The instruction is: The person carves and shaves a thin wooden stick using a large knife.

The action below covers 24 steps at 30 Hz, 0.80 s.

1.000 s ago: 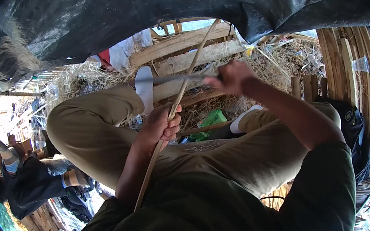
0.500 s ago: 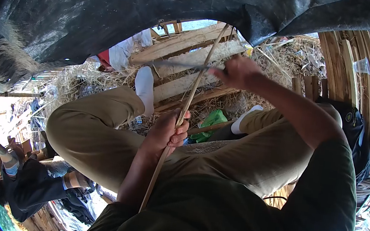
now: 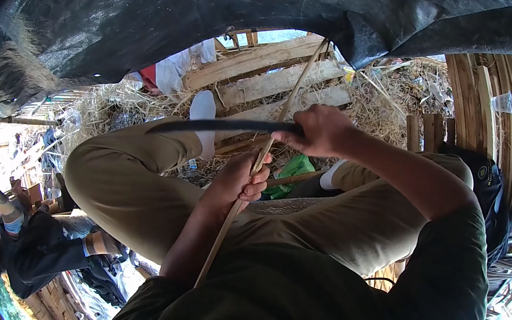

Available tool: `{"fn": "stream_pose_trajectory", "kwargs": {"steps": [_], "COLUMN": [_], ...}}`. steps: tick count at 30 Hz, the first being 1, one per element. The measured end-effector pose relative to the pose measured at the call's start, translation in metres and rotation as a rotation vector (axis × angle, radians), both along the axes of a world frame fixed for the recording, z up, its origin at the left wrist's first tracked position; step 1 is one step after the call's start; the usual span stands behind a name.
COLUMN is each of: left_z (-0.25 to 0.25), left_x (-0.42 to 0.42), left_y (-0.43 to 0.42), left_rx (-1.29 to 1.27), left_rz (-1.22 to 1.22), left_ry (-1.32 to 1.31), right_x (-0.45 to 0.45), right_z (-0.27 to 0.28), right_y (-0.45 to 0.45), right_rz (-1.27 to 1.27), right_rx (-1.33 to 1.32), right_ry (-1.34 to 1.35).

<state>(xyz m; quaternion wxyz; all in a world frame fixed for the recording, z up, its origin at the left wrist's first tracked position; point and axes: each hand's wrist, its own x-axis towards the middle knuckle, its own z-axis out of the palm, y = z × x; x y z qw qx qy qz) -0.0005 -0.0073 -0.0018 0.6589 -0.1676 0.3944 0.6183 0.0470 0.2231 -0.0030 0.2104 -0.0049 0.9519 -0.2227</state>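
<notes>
My left hand (image 3: 241, 181) is closed around a long, thin wooden strip (image 3: 299, 81), which slants from my chest up to the dark sheet. My right hand (image 3: 321, 132) grips a dark curved blade (image 3: 221, 126), its handle hidden in my fist. Pointing left, the blade crosses the strip just above my left hand. My crossed legs in tan trousers (image 3: 126, 184) lie below, with a white sock (image 3: 203, 107) beyond the blade.
A dark sheet (image 3: 160, 6) hangs overhead. Pale boards (image 3: 280, 84) lie on straw (image 3: 390, 101), and a green plastic bag (image 3: 296, 168) is between my legs. Upright planks (image 3: 510, 99) and a black bag (image 3: 487, 185) are at right. Another person's legs (image 3: 47, 251) show at lower left.
The blade has come down along the strip towards my left hand, with my right hand lower than before. My left hand and the strip have shifted right since a second ago.
</notes>
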Motion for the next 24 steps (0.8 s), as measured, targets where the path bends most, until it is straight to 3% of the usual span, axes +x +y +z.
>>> {"fn": "stream_pose_trajectory", "kwargs": {"steps": [5, 8, 11, 14, 15, 18, 21, 24], "left_z": [0.003, 0.002, 0.006, 0.002, -0.006, -0.01, -0.009, -0.01], "left_x": [0.003, 0.005, 0.006, 0.017, 0.016, 0.01, 0.005, 0.004], "left_y": [0.002, 0.004, -0.001, 0.003, 0.001, 0.001, 0.003, 0.001], "left_rx": [0.05, 0.02, 0.037, 0.04, 0.101, 0.181, 0.207, 0.203], "left_rz": [0.046, 0.06, 0.01, -0.035, -0.064, 0.042, 0.102, 0.115], "left_ry": [-0.116, -0.092, -0.169, -0.186, -0.201, -0.376, -0.428, -0.429], "right_x": [0.001, 0.001, -0.016, -0.01, -0.006, -0.01, 0.0, -0.015], "right_z": [0.012, 0.003, -0.007, -0.047, -0.048, 0.009, 0.005, 0.0], "right_y": [-0.014, -0.01, 0.011, 0.063, 0.067, 0.012, -0.005, 0.022], "right_rz": [0.049, 0.057, -0.19, -0.255, -0.203, -0.105, 0.068, -0.096], "right_rx": [-0.123, -0.064, 0.029, 0.094, 0.061, -0.109, -0.086, 0.039], "right_ry": [-0.171, -0.065, -0.328, -0.118, -0.218, -0.381, -0.205, -0.409]}}
